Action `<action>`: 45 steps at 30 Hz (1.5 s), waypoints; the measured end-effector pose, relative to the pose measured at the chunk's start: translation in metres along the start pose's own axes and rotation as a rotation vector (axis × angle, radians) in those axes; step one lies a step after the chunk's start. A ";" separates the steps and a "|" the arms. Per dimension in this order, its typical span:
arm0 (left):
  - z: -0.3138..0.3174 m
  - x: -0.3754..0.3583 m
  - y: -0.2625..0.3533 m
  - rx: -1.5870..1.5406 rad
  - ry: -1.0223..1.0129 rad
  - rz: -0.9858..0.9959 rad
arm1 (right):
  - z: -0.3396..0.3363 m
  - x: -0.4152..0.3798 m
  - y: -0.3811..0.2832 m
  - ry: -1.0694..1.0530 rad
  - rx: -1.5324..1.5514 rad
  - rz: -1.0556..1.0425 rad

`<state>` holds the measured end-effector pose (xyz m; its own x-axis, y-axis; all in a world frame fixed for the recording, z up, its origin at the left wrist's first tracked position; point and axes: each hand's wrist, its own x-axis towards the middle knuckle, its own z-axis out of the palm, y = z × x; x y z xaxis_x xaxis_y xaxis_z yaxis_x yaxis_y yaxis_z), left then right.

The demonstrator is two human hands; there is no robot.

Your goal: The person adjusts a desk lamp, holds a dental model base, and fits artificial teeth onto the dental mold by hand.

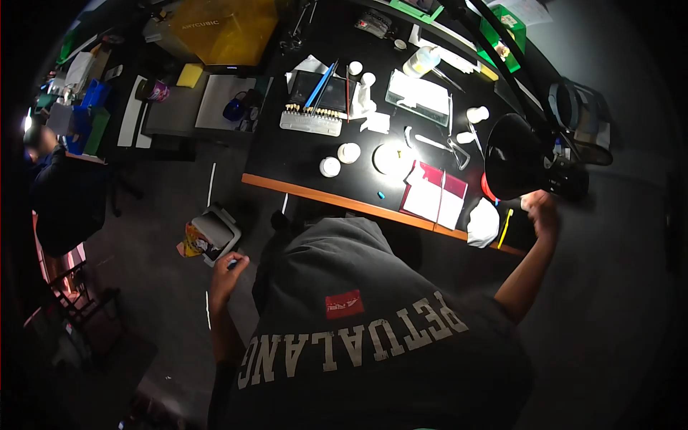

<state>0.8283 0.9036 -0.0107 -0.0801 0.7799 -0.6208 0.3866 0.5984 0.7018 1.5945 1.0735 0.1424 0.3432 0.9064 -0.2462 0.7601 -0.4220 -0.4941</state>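
My left hand [228, 276] is off the table at the lower left, its fingers bent together around something small and dark that I cannot make out. Below the table's front edge, near that hand, stands a grey bin [218, 231] with a colourful wrapper [192, 240] at its side. My right hand [543, 216] is raised at the table's right end, just under the black lamp head [512, 158]; its fingers are curled, and what they hold is too small and blurred to name. A white cloth-like item [483, 223] and a yellow stick [505, 229] lie left of it.
The black table [287, 168] bears white jars [349, 153], a round white dish [393, 158], a maroon-and-white booklet [436, 197], brushes [320, 84] on a palette [310, 122] and a glass tray [419, 97]. A person [64, 186] is at the far left.
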 end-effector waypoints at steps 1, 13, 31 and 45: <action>-0.004 -0.004 0.007 0.016 -0.085 0.041 | 0.019 -0.042 -0.010 -0.168 0.002 0.011; -0.048 0.000 0.063 0.623 -0.482 0.052 | 0.301 -0.238 -0.120 -0.916 0.058 -0.005; -0.047 0.030 0.053 0.613 -0.599 0.172 | 0.355 -0.226 -0.079 -0.947 0.322 0.124; -0.007 0.017 0.012 0.467 -0.814 0.087 | 0.287 -0.205 -0.092 -0.730 0.019 -0.167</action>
<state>0.8250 0.9252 -0.0101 0.5650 0.3441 -0.7499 0.7042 0.2726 0.6556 1.2960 0.9219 -0.0012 -0.2346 0.7190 -0.6542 0.7583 -0.2857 -0.5860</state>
